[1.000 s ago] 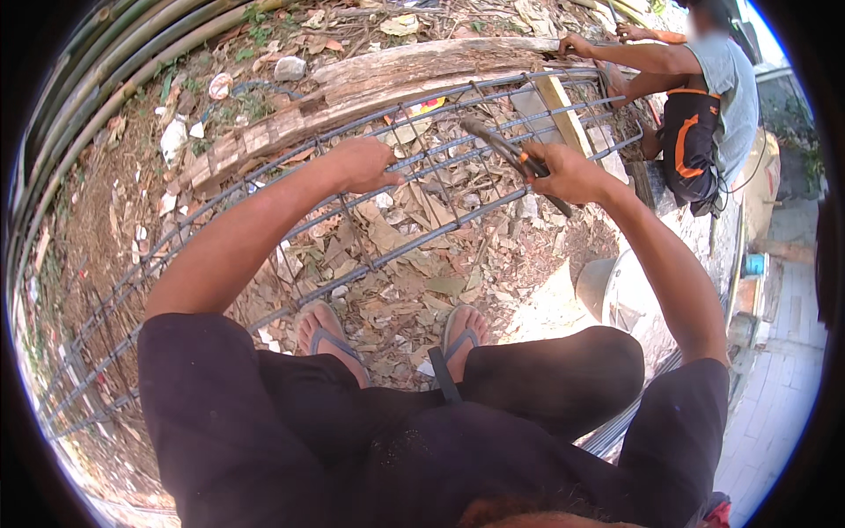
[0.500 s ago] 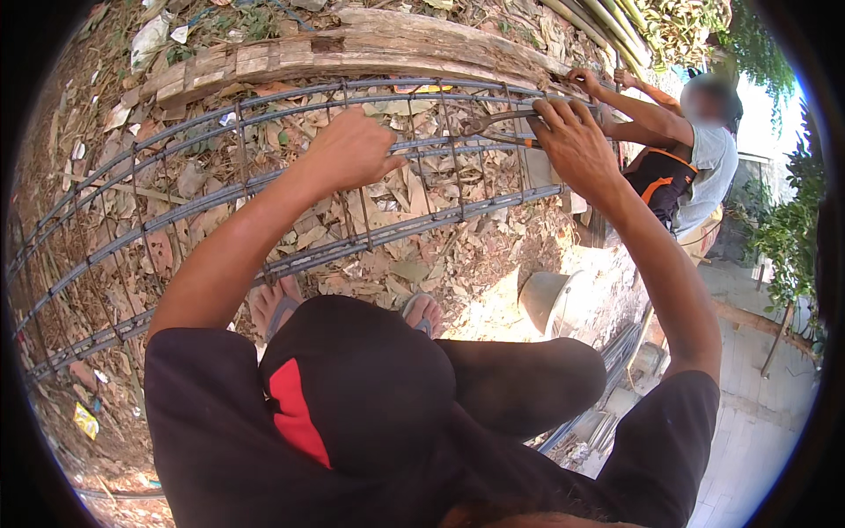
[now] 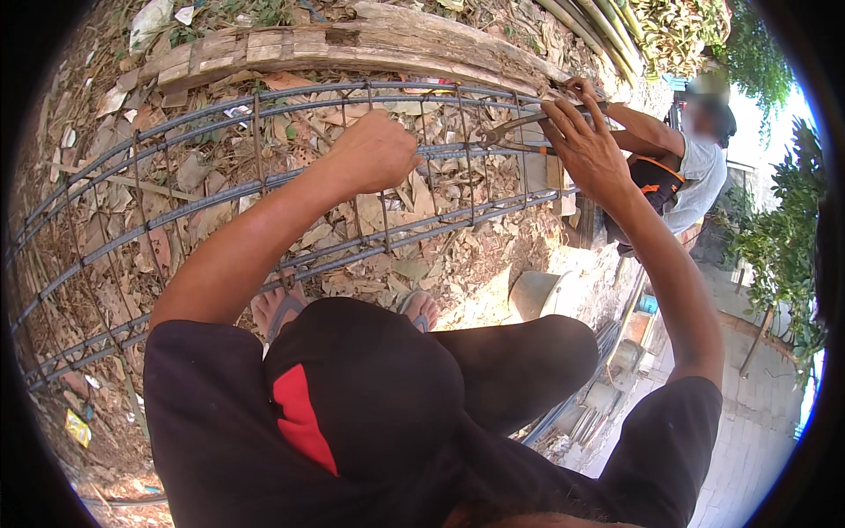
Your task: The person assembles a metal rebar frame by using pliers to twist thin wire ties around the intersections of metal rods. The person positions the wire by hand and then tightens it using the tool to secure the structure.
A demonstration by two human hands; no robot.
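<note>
A long cage of steel bars [image 3: 220,189] with thin stirrup rings lies across dry leaves in front of me. My left hand [image 3: 374,151] is closed around one of its upper bars near the middle. My right hand [image 3: 585,145] grips the handles of a pair of pincers [image 3: 503,134] whose jaws point left at a bar crossing. A second person [image 3: 691,167] in a grey shirt crouches at the cage's far right end, one hand [image 3: 583,86] on the top bar.
A weathered wooden beam [image 3: 352,46] lies behind the cage. My sandalled feet [image 3: 282,308] rest under it on leaf litter. A grey bucket [image 3: 541,295] stands at right beside a drop to paving with stacked bars [image 3: 607,339]. My dark cap fills the lower middle.
The view has tilted down and nearer the cage. My right hand with the pincers stays on the upper bar. My left hand keeps its grip on the bar.
</note>
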